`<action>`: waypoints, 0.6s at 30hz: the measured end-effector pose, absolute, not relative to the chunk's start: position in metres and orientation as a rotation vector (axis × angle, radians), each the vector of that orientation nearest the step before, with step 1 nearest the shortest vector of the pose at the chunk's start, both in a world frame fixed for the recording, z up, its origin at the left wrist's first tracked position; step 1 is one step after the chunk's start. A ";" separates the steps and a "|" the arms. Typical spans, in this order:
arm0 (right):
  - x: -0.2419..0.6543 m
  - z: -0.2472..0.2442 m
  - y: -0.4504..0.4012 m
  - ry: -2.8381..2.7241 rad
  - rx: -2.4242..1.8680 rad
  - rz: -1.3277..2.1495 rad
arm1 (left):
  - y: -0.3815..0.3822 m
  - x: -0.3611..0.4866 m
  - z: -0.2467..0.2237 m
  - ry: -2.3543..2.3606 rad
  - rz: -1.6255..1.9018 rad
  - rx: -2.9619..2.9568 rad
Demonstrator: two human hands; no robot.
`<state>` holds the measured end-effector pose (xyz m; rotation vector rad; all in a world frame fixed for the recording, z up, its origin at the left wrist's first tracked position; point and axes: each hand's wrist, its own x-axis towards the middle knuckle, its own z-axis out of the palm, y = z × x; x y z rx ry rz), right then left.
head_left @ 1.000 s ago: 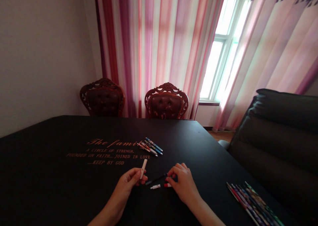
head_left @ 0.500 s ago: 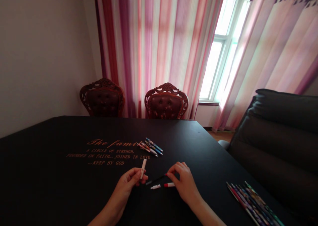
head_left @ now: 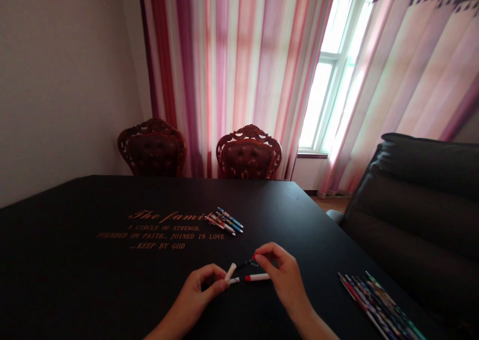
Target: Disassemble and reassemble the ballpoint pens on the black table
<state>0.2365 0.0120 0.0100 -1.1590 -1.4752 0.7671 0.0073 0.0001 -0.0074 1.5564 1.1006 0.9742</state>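
Note:
My left hand (head_left: 202,290) pinches a white pen barrel (head_left: 231,271), tilted up to the right. Right by those fingertips is a short white pen piece (head_left: 234,280); whether they touch it I cannot tell. Between thumb and forefinger, my right hand (head_left: 279,267) holds a small red pen part (head_left: 254,255). A thin dark pen refill (head_left: 245,263) lies just below and left of it; whether the two are joined is unclear. Under the right hand, a white pen part with a red end (head_left: 258,277) rests on the black table (head_left: 93,290).
Several patterned pens (head_left: 226,221) lie in a small group beyond my hands. More pens (head_left: 377,302) are lined up at the table's right side. Two carved chairs (head_left: 249,153) stand behind the far edge, and a dark padded seat (head_left: 419,205) is at the right.
My left hand has moved right with the white barrel, down to the short white piece. My right hand has shifted slightly, lifting the red part a little away from the table.

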 end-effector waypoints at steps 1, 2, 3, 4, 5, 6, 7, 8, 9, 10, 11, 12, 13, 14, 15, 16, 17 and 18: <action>0.234 0.013 0.008 -1.535 -1.146 0.699 | -0.002 0.009 -0.006 1.107 0.946 1.615; 0.231 0.017 0.004 -1.586 -1.121 0.644 | -0.004 0.010 -0.004 1.107 0.924 1.654; 0.228 0.019 0.001 -1.627 -1.091 0.604 | -0.005 0.011 -0.002 1.102 0.910 1.675; 0.225 0.021 -0.002 -1.657 -1.063 0.578 | -0.005 0.011 -0.001 1.100 0.901 1.683; 0.222 0.022 -0.004 -1.679 -1.038 0.562 | -0.005 0.011 -0.001 1.103 0.897 1.686; 0.220 0.022 -0.006 -1.695 -1.018 0.549 | -0.005 0.011 0.000 1.106 0.896 1.687; 0.219 0.022 -0.006 -1.710 -1.000 0.540 | -0.005 0.011 -0.001 1.107 0.896 1.688; 0.218 0.022 -0.007 -1.722 -0.987 0.533 | -0.004 0.010 -0.001 1.108 0.898 1.688; 0.217 0.021 -0.006 -1.731 -0.978 0.527 | -0.004 0.010 -0.002 1.108 0.901 1.690; 0.217 0.020 -0.006 -1.738 -0.975 0.523 | -0.004 0.010 -0.003 1.111 0.903 1.692; 0.216 0.019 -0.006 -1.743 -0.975 0.522 | -0.004 0.010 -0.004 1.116 0.903 1.693; 0.216 0.019 -0.006 -1.746 -0.977 0.522 | -0.004 0.010 -0.005 1.121 0.902 1.694; 0.216 0.019 -0.005 -1.747 -0.982 0.523 | -0.004 0.010 -0.005 1.124 0.900 1.692; 0.216 0.018 -0.005 -1.747 -0.987 0.523 | -0.004 0.010 -0.006 1.125 0.898 1.686; 0.216 0.019 -0.005 -1.749 -0.991 0.522 | -0.004 0.011 -0.006 1.123 0.896 1.678; 0.215 0.019 -0.006 -1.752 -0.992 0.520 | -0.004 0.011 -0.007 1.117 0.895 1.669; 0.215 0.019 -0.006 -1.757 -0.990 0.516 | -0.004 0.011 -0.007 1.110 0.897 1.660; 0.215 0.019 -0.006 -1.763 -0.986 0.514 | -0.004 0.011 -0.007 1.103 0.897 1.654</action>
